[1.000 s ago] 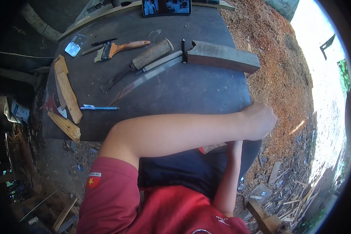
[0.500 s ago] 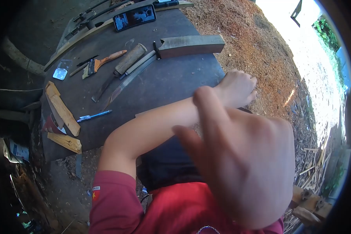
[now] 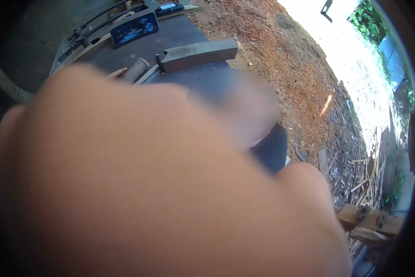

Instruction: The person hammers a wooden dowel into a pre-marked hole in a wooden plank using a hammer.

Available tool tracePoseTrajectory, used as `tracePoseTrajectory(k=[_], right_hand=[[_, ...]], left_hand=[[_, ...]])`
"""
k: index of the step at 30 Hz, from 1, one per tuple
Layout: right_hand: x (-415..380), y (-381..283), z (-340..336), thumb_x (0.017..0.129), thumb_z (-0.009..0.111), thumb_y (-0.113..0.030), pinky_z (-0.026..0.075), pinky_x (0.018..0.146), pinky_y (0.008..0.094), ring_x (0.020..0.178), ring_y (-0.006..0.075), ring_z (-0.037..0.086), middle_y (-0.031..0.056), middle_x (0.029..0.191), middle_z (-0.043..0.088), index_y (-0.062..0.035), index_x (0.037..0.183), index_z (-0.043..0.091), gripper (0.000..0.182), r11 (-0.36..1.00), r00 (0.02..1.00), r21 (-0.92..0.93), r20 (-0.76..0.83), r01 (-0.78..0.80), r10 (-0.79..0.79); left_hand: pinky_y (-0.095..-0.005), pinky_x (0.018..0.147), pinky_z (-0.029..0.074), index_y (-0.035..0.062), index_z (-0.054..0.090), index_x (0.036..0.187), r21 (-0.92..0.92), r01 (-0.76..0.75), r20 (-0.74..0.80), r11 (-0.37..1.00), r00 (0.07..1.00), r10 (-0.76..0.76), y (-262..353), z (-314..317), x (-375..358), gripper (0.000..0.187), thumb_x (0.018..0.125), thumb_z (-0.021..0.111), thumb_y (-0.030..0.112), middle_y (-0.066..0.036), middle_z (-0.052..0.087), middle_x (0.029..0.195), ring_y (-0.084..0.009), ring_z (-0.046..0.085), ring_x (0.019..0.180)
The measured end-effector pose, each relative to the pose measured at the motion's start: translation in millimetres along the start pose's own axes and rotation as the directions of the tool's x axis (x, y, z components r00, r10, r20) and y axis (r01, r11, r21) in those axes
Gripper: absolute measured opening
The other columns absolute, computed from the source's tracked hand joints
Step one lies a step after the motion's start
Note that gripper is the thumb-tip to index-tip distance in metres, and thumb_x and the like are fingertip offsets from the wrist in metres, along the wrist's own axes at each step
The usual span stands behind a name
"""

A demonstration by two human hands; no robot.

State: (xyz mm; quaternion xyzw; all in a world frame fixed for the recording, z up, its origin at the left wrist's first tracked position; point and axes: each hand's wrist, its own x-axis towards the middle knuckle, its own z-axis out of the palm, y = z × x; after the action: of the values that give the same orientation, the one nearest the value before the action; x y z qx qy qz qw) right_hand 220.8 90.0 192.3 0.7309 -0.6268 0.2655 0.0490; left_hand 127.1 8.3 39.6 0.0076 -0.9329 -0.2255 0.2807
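My right hand (image 3: 138,175) is very close to the camera and fills the left and lower middle of the view. It is out of focus, and how its fingers are set cannot be made out. Beyond it, near the table's right edge, my left hand (image 3: 246,108) shows as a blurred patch of skin, its fingers smeared. No held thing is visible in either hand. Past the hands, on the dark table (image 3: 184,34), lie a long wooden block (image 3: 200,56) and a round wooden handle (image 3: 136,69), partly hidden.
A phone (image 3: 134,30) with a lit screen leans at the table's far side. Metal bars (image 3: 99,27) run behind it. Sawdust (image 3: 281,60) covers the ground to the right, with wood scraps (image 3: 366,180) and a wooden piece with metal fittings (image 3: 369,219) nearer.
My right hand has come up much closer to the camera and leftward, covering the brush, pen and wood pieces. The view has shifted slightly right. My left hand stays near the table's edge.
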Motion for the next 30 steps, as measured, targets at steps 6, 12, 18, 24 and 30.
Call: tracePoseTrajectory(k=[6, 12, 18, 24, 30], right_hand=[[7, 13, 16, 0.088, 0.069, -0.023, 0.047, 0.056, 0.0288, 0.069, 0.0167, 0.069, 0.0032, 0.078, 0.069, -0.0037, 0.122, 0.068, 0.039, 0.987, 0.992, 0.120, -0.080, 0.106, -0.097], [-13, 106, 49, 0.093, 0.061, -0.041, 0.043, 0.103, 0.0434, 0.124, 0.0315, 0.056, 0.0176, 0.132, 0.059, -0.0073, 0.144, 0.062, 0.061, 0.945, 0.961, 0.204, -0.163, 0.254, -0.223], [-79, 215, 29, 0.109, 0.048, -0.036, 0.022, 0.129, 0.0513, 0.158, 0.0362, 0.034, 0.0170, 0.167, 0.043, -0.0178, 0.159, 0.051, 0.053, 0.937, 0.969, -0.257, -0.136, -0.235, 0.206], [-116, 195, 15, 0.110, 0.016, -0.064, 0.026, 0.127, 0.0510, 0.155, 0.0354, 0.041, 0.0180, 0.167, 0.042, -0.0136, 0.160, 0.049, 0.078, 0.977, 0.990, -0.213, -0.132, 0.026, -0.055], [-128, 307, 37, 0.112, 0.051, -0.033, 0.036, 0.122, 0.0504, 0.147, 0.0369, 0.050, 0.0159, 0.156, 0.056, -0.0143, 0.158, 0.050, 0.049, 0.887, 0.881, -0.186, -0.314, -0.422, 0.353]], left_hand=[[-0.0409, 0.111, 0.049, 0.0013, 0.070, 0.128, -0.565, 0.313, 0.117, 0.764, 0.946, -0.301, 12, -31, -9, 0.039, 0.105, 0.064, 0.033, -0.019, 0.069, 0.132, -0.0316, 0.069, 0.121], [-0.0443, 0.125, 0.035, 0.0059, 0.036, 0.163, -0.835, 0.018, 0.299, -0.550, 0.853, -0.427, 14, -52, -40, 0.078, 0.111, 0.029, 0.064, -0.021, 0.042, 0.164, -0.0332, 0.045, 0.150], [-0.0411, 0.131, 0.023, 0.0085, 0.026, 0.168, -0.770, -0.105, 0.207, -0.630, 0.892, -0.403, 45, -37, -29, 0.078, 0.112, 0.026, 0.063, -0.011, 0.034, 0.170, -0.0226, 0.028, 0.160], [-0.0404, 0.129, 0.027, 0.0028, 0.033, 0.163, -0.642, -0.105, 0.264, -0.760, 0.900, -0.348, 50, -2, 10, 0.078, 0.112, 0.030, 0.062, -0.013, 0.039, 0.167, -0.0231, 0.035, 0.155], [-0.0378, 0.114, 0.045, 0.0000, 0.055, 0.146, -0.891, 0.106, 0.265, -0.442, 0.911, -0.316, 52, -23, -24, 0.060, 0.115, 0.034, 0.048, -0.020, 0.065, 0.139, -0.0242, 0.061, 0.131]])
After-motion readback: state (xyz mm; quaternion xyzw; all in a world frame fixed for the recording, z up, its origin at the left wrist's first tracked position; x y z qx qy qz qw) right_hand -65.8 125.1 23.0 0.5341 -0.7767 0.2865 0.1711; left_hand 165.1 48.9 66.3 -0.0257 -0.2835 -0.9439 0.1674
